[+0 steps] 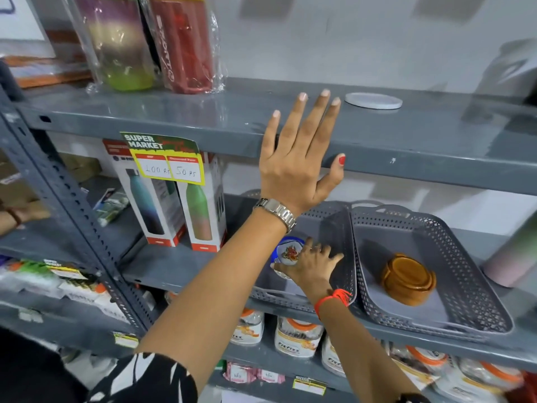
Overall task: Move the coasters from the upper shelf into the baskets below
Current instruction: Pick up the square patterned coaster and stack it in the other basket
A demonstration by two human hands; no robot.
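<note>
Glossy grey metal shelf (pixel 180 112) — perforated matt plastic baskets (pixel 470 286) — shiny wooden coasters (pixel 408 279).

Grey painted metal shelving rack (pixel 406 146) with a perforated slotted upright (pixel 72 205) at left, glossy from overhead light. Behind, plain pale grey wall (pixel 334 39), faint shadow patches across it. Yellow-edged supermarket price label (pixel 165 161) stuck on the upper shelf's front lip.

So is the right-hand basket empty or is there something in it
Not empty. The right basket holds a brown wooden coaster set, sitting on its floor.
</note>
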